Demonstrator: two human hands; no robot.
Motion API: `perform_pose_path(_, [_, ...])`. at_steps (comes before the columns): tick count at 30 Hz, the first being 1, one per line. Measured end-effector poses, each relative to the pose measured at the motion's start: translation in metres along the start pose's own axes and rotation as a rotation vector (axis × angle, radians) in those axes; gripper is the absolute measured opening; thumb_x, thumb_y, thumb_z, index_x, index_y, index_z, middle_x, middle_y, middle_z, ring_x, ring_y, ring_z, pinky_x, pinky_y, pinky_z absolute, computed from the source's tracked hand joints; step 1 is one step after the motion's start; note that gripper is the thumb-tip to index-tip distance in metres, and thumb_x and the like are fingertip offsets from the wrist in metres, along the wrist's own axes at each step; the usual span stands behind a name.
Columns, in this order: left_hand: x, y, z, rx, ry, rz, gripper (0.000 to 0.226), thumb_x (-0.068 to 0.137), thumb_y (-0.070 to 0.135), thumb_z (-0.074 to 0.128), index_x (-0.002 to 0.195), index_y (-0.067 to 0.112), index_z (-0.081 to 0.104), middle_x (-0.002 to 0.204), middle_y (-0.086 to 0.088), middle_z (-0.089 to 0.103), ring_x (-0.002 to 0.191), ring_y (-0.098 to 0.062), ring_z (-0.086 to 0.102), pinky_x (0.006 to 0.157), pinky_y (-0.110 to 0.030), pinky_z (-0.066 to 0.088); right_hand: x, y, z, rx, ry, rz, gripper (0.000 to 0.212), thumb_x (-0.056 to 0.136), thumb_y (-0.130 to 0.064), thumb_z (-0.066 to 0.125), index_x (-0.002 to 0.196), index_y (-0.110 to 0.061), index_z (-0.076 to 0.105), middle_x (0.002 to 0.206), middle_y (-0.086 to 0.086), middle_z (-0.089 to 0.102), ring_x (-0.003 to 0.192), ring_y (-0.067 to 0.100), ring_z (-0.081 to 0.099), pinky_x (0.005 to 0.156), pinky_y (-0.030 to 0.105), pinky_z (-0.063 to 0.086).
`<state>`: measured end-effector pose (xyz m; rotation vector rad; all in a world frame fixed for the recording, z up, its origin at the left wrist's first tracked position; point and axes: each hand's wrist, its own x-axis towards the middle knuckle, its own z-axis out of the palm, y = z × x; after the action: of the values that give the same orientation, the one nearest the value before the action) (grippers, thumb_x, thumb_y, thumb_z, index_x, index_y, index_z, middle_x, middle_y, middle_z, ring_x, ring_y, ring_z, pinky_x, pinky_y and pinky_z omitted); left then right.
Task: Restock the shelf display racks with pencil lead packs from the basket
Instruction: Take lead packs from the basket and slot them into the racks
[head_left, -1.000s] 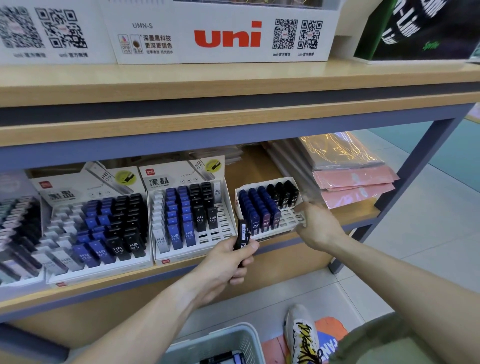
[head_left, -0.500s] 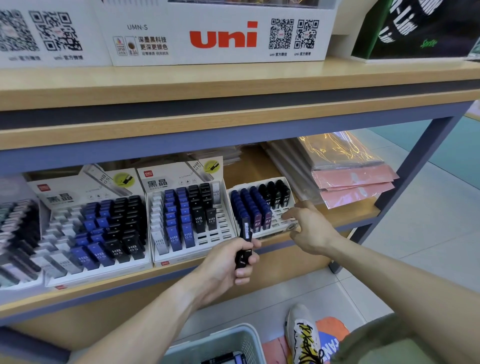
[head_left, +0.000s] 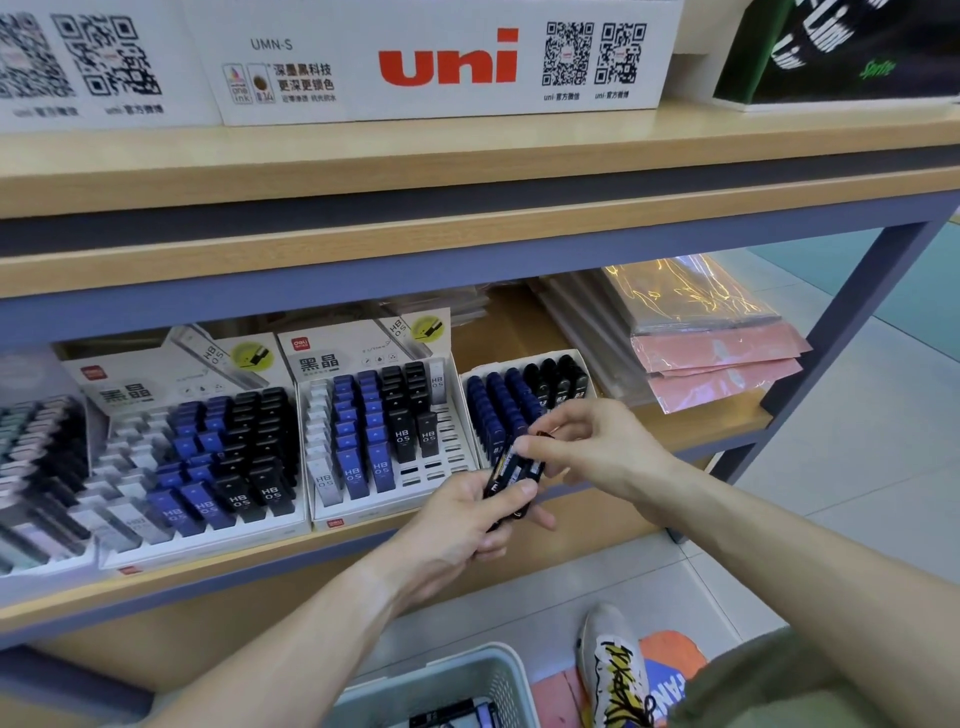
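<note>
My left hand (head_left: 470, 519) grips a small bunch of dark pencil lead packs (head_left: 511, 470) in front of the lower shelf edge. My right hand (head_left: 592, 441) has its thumb and fingers pinching the top of one pack in that bunch. Just behind the hands stands the small white display rack (head_left: 524, 364) with blue and black packs. Left of it stand two larger white racks (head_left: 441, 467) (head_left: 208, 535) holding grey, blue and black HB 0.5 packs. The light grey basket (head_left: 457, 670) sits on the floor below, with a few packs inside.
The upper wooden shelf (head_left: 467, 156) carries white "uni" boxes (head_left: 447, 62). Pink and clear plastic sleeves (head_left: 717, 364) lie on the right of the lower shelf. A blue shelf post (head_left: 841, 322) stands at the right. My shoe (head_left: 618, 670) is beside the basket.
My right hand left the small rack's right side and came over to the packs in my left hand. My left hand rose slightly toward the small rack.
</note>
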<state>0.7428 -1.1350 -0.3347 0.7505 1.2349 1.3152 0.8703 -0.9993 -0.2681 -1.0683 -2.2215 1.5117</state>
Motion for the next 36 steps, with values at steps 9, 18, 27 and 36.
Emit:
perform_pose_path(9, [0.001,0.009,0.002,-0.283,0.072,-0.046,0.038,0.1,0.036,0.061,0.12,0.003,0.058,0.079,-0.011,0.061,0.048,-0.009,0.025,0.05,-0.023,0.025,0.005,-0.003,-0.019,0.243,-0.062,-0.022,0.028,0.08,-0.002,0.082,0.106,-0.007,0.072,0.099,0.015,0.077,0.087,0.023,0.076,0.089,0.033,0.06])
perform_pose_path(18, [0.0,0.014,-0.002,-0.289,0.187,0.007,0.021,0.099,0.022,0.063,0.108,0.006,0.052,0.072,-0.005,0.057,0.048,-0.009,0.025,0.051,-0.024,0.021,0.007,0.001,-0.028,0.023,-0.132,-0.213,0.027,0.082,-0.008,0.083,0.104,-0.02,0.075,0.098,-0.001,0.078,0.094,0.022,0.074,0.089,0.033,0.057])
perform_pose_path(27, [-0.003,0.019,0.005,-0.222,0.195,-0.001,0.024,0.1,0.027,0.062,0.105,0.004,0.059,0.07,-0.005,0.056,0.044,-0.007,0.026,0.048,-0.022,0.022,0.004,-0.005,-0.02,-0.703,-0.102,-0.627,0.026,0.081,-0.039,0.083,0.105,-0.034,0.073,0.094,-0.02,0.071,0.094,0.0,0.057,0.079,0.016,0.045])
perform_pose_path(36, [-0.005,0.026,-0.004,-0.386,0.108,-0.063,0.051,0.101,0.031,0.038,0.127,-0.007,0.059,0.07,-0.003,0.041,0.054,-0.013,0.023,0.057,-0.032,0.016,0.018,-0.003,-0.037,-0.276,-0.039,-0.36,0.033,0.089,-0.016,0.076,0.117,-0.029,0.067,0.09,-0.005,0.07,0.075,0.013,0.068,0.071,0.026,0.057])
